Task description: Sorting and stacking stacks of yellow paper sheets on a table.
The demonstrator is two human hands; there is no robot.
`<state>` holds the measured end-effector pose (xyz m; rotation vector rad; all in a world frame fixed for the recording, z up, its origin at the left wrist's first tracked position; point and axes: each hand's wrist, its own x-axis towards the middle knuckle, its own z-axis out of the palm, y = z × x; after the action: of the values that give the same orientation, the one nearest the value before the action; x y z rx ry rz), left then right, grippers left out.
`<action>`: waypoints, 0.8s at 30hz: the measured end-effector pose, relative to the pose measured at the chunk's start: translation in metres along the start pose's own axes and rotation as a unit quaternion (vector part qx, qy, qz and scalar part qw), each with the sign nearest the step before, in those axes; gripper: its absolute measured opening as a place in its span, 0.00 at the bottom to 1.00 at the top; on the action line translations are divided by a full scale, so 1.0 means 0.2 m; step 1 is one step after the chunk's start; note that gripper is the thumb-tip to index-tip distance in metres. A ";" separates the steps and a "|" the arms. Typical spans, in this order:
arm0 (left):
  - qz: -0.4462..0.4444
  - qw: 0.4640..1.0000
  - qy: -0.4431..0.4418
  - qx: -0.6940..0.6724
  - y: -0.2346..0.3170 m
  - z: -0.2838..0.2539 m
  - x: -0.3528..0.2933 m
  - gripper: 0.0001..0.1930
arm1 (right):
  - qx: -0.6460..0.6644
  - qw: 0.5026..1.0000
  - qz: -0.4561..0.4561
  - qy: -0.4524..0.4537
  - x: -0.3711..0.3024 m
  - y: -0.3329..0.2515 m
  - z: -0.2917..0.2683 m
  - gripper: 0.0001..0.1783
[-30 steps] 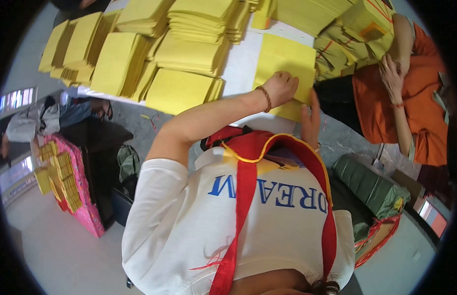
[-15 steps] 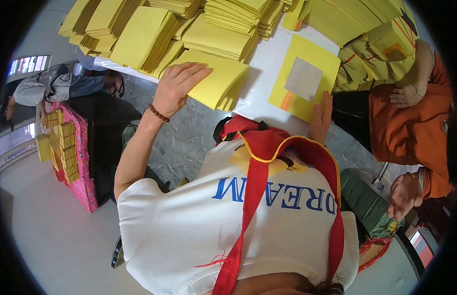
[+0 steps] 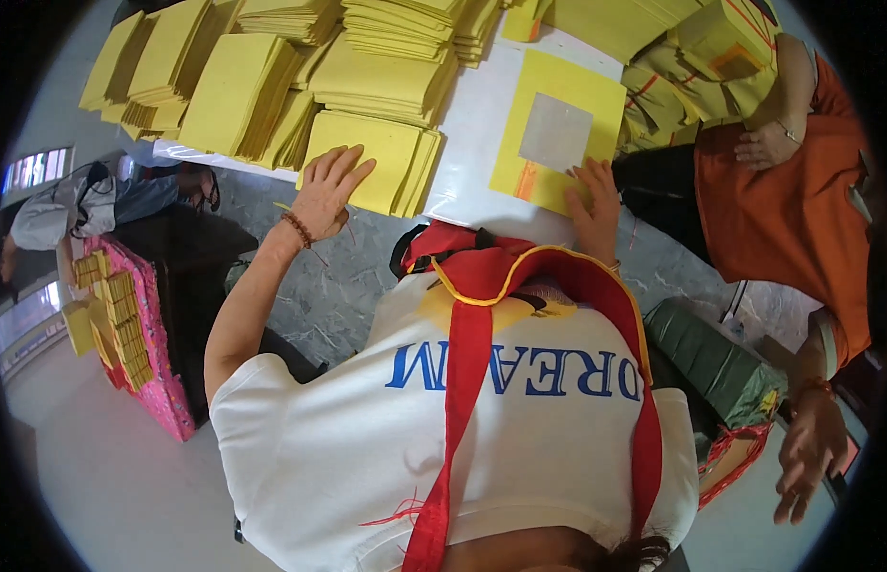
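Observation:
My left hand (image 3: pixel 331 186) rests on the near left corner of a stack of yellow paper sheets (image 3: pixel 372 153), its fingers stretched over the top. The stack lies at the table's near edge, its right side slightly fanned. To the right, a single yellow sheet (image 3: pixel 596 103) lies flat and turned a little, bearing a silver-grey square (image 3: pixel 555 130) and a small orange patch (image 3: pixel 526 179). At that sheet's near right corner is my right hand (image 3: pixel 594 195), fingers apart and their tips touching the paper.
Several more yellow paper stacks (image 3: pixel 232 91) cover the white table (image 3: pixel 467 143) at the left and back. Folded yellow bundles (image 3: pixel 667 100) lie at the right, beside a co-worker in orange (image 3: pixel 786 191). Another person (image 3: pixel 57 210) is near a pink-covered table (image 3: pixel 157 353) at the far left.
The stack under my left hand has settled flatter, its edges less bent. My right hand's fingers have come farther over the sheet. The co-worker's nearer hand has dropped, and the view has shifted.

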<state>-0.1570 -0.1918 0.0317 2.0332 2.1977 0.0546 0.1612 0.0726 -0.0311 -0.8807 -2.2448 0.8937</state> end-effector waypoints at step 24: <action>0.157 0.971 0.010 -0.178 0.56 0.03 0.80 0.09 | -0.014 0.998 -0.028 -0.049 0.03 0.05 -0.05 0.13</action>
<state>-0.0568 -0.0247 0.0259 2.1434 1.7007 0.4694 0.1688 0.0873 -0.0311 -0.7979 -2.3586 0.8990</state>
